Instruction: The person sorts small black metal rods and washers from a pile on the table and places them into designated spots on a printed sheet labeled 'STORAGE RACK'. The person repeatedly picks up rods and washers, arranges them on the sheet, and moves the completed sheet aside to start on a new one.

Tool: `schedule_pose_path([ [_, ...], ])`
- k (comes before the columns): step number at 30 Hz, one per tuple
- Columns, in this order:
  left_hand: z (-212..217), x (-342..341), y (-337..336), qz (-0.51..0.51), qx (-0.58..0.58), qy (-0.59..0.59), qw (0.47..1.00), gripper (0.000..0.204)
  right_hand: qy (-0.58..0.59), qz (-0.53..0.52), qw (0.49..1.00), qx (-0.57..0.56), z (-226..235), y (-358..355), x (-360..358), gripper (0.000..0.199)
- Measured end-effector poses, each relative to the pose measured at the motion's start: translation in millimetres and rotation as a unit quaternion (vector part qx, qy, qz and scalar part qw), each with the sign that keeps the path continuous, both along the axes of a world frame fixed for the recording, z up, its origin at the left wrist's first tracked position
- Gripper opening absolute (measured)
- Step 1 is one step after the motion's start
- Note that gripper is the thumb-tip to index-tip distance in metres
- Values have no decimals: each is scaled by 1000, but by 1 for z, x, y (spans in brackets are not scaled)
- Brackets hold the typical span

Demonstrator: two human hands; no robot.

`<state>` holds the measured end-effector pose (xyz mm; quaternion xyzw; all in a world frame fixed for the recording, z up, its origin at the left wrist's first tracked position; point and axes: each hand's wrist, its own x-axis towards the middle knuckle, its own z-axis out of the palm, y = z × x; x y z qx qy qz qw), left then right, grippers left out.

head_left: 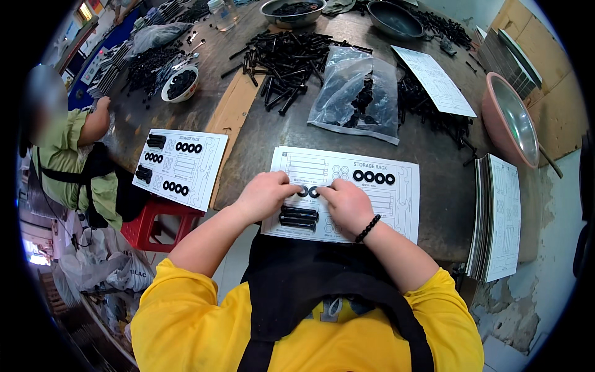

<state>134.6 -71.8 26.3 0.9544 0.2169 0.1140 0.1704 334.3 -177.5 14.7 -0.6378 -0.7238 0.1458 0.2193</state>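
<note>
A printed card with outline drawings lies at the table's near edge in front of me. My left hand is closed, its fingertips pinched at a black washer on the card's middle. Beside it, the closed fingers of my right hand press at another black washer. Fingers partly cover both washers and may hide more. Several black washers sit in a row at the card's upper right. Below my left fingers lie black bolts, side by side.
Beyond the card are a clear plastic bag and a heap of black bolts. A similar filled card lies to the left, near a co-worker. At right stand a stack of cards and a pink-rimmed basin.
</note>
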Motion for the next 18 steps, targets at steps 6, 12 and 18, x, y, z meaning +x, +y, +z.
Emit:
schedule_pose_path([
  [6, -3, -19, 5, 7, 39, 2, 999, 31, -4, -22, 1000, 2, 4, -7, 19, 15],
  [12, -4, -17, 4, 2, 63, 12, 998, 32, -12, -8, 1000, 20, -1, -10, 14, 16],
  [18, -1, -14, 6, -9, 58, 34, 998, 33, -5, -8, 1000, 11, -2, -8, 15, 18],
])
